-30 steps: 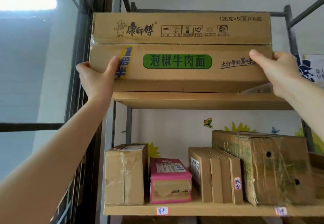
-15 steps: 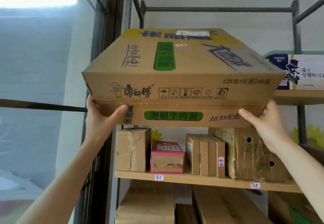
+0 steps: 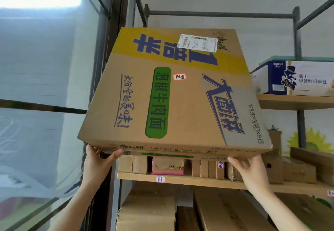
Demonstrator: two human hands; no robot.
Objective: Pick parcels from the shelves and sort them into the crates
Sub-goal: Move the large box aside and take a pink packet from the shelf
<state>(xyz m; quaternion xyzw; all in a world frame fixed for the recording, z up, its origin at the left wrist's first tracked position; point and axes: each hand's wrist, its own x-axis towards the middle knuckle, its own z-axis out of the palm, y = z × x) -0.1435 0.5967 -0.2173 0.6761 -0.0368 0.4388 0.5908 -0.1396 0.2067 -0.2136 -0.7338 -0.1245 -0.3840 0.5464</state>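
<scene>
A large flat cardboard noodle carton [image 3: 173,93] with a yellow band, a green label and a white shipping sticker hangs in the air in front of the shelf unit, its top face tilted toward me. My left hand [image 3: 98,164] grips its near left corner from below, thumb on the front edge. My right hand [image 3: 250,167] holds the near right corner the same way. No crate is in view.
Behind the carton a wooden shelf [image 3: 180,180] carries several small parcels, among them a pink box [image 3: 168,165]. A white and blue box [image 3: 296,79] sits on the upper shelf at the right. More cartons [image 3: 146,212] lie below. A glass wall stands at the left.
The carton has come off the top shelf and moved down and toward me, its top face now showing. Both hands kept their hold on its front corners.
</scene>
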